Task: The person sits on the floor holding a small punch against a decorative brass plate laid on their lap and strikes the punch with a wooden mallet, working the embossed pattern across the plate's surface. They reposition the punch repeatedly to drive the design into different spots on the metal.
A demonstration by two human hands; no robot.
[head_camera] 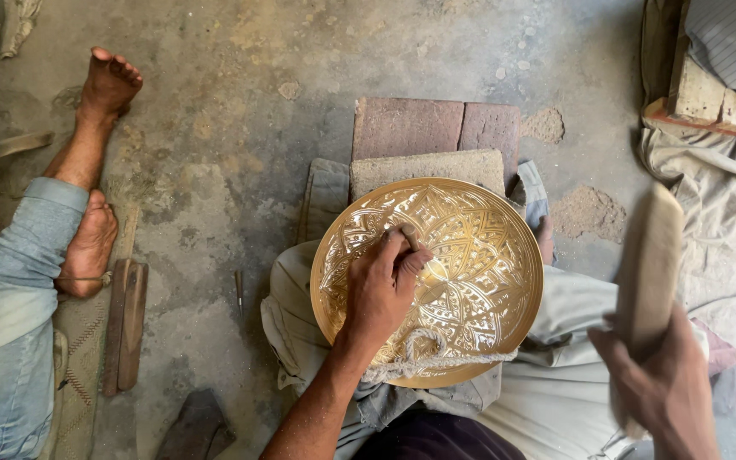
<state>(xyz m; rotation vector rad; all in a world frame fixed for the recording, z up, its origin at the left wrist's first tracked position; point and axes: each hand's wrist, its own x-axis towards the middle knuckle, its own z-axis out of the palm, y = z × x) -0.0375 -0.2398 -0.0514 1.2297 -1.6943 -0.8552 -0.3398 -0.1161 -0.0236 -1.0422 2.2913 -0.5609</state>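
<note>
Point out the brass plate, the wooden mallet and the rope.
brass plate (479,255), head view, on its engraved right half.
wooden mallet (647,264), head view, on the flat of its raised head.
rope (419,365), head view, on the strand crossing the plate's lower rim.

A golden brass plate (457,255) at the centre of the frame is covered with engraved floral and geometric patterns. Reddish-brown bricks (436,126) are seen above it, with a grey-tan block (426,172) in front of them. The floor (240,111) is mottled grey and tan. Pale blue trousers (10,290) are seen at the left edge, and a pale wooden mallet (647,273) at the right.
</note>
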